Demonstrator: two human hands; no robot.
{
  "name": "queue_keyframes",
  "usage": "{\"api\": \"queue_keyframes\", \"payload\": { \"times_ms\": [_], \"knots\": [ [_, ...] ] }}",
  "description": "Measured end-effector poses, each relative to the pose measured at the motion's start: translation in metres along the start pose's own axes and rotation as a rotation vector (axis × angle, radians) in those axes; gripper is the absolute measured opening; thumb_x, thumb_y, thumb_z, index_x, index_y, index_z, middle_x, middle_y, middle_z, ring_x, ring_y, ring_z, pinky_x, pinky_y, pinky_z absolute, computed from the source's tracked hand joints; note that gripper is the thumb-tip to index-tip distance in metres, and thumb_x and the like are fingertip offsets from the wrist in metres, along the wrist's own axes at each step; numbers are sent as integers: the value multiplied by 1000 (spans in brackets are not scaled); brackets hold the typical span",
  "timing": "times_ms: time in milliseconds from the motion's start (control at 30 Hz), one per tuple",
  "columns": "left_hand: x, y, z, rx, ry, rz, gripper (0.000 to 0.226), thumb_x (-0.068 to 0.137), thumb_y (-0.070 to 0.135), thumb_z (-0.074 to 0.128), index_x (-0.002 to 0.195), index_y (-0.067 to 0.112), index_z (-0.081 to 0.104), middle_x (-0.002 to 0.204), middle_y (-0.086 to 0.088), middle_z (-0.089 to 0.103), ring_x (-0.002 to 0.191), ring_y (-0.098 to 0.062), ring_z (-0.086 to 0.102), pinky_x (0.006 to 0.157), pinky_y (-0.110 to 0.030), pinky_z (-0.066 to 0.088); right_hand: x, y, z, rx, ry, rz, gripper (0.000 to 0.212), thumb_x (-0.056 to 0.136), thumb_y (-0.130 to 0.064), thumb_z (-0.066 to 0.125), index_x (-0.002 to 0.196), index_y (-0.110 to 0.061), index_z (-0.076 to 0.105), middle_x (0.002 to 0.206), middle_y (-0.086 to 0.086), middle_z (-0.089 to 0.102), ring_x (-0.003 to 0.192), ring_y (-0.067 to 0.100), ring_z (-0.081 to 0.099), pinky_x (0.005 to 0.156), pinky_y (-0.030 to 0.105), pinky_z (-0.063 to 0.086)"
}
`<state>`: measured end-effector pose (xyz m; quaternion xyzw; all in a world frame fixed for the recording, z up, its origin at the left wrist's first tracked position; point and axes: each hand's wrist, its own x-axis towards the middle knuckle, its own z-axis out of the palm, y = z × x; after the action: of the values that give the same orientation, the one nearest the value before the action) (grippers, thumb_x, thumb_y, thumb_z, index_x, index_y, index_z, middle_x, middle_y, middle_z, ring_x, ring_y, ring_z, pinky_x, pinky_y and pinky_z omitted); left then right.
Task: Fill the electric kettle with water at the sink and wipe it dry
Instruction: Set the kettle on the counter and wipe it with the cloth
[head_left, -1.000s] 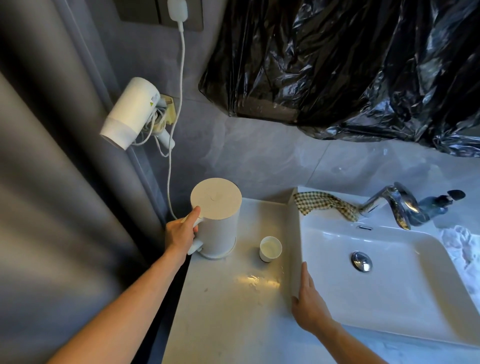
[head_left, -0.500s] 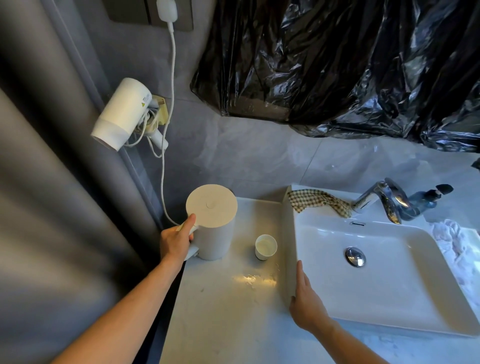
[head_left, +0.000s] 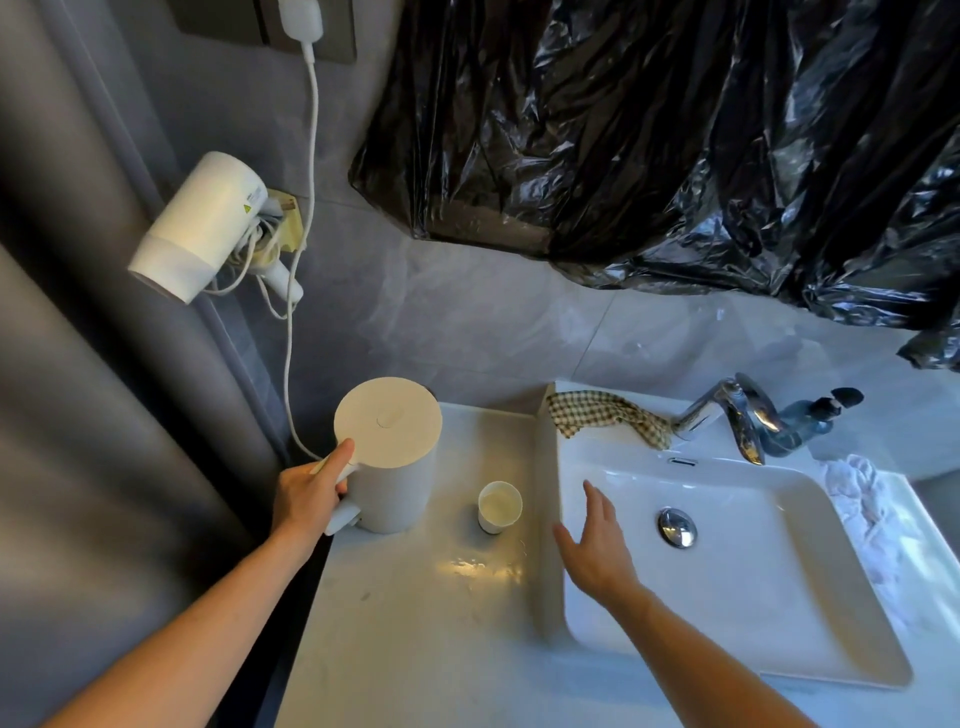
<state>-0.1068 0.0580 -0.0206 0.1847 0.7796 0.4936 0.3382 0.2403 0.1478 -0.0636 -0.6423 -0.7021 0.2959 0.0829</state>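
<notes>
A white hair dryer (head_left: 200, 226) hangs on the grey wall, its cord bundled beside it, and crumpled black plastic sheeting (head_left: 675, 145) covers the wall above. A small white cup (head_left: 499, 506) stands on the counter (head_left: 415, 623), and a dark soap bottle (head_left: 810, 421) sits at the back.

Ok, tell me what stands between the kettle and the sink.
In the head view, only a small white cup stands on the counter between the kettle and the sink.
</notes>
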Motion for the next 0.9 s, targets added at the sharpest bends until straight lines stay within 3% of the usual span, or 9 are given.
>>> {"api": "queue_keyframes", "payload": {
  "times_ms": [233,333,500,600,667,767,833,900],
  "knots": [
    [4,-11,-6,-18,-4,-39,62,89,45,71,63,-10,56,60,-12,52,60,-22,47,59,-35,37,107,-13,-53,-110,91,61,83,97,-32,65,163,-5,22,168,21,25,154,39,26,125,48,24],
    [5,-11,-5,-9,-7,-35,56,91,40,70,56,0,52,55,-8,47,57,-22,43,58,-34,34,148,-11,-61,-156,63,105,85,95,-39,64,164,-12,22,168,21,25,152,43,28,125,54,27],
    [16,-5,5,21,-10,-15,62,90,38,71,59,-11,53,53,-10,48,56,-24,44,58,-35,36,190,-7,-62,-241,-62,168,86,96,-49,59,165,-20,16,168,21,18,150,49,24,124,57,22],
    [18,-7,6,28,-18,13,64,92,37,69,61,-16,50,52,-11,47,54,-23,43,59,-35,36,190,-7,-60,-350,-7,143,68,99,-44,57,158,-18,34,154,26,38,137,50,39,115,52,32],
    [20,-10,5,37,-24,36,64,93,36,68,60,-14,48,51,-10,46,53,-21,42,60,-35,36,181,-12,-57,-256,43,97,42,98,-27,57,138,-15,55,134,22,59,120,46,57,96,46,45],
    [22,-13,4,37,-37,43,64,94,38,68,59,-12,47,50,-8,45,52,-19,42,60,-34,35,150,-36,-45,-14,77,28,19,95,-19,59,112,-21,67,103,10,75,95,37,70,79,42,56],
    [23,-15,3,34,-52,41,64,93,41,68,59,-10,49,51,-8,47,52,-18,43,60,-34,36,117,-65,-34,274,84,11,13,97,-15,60,101,-25,68,85,2,74,78,27,70,68,34,59],
    [23,-14,2,31,-60,31,65,92,43,68,60,-10,51,52,-7,48,53,-17,44,59,-34,36,76,-98,-17,567,48,37,21,100,-10,58,96,-28,70,78,0,72,68,19,68,62,26,56]
  ]
}}
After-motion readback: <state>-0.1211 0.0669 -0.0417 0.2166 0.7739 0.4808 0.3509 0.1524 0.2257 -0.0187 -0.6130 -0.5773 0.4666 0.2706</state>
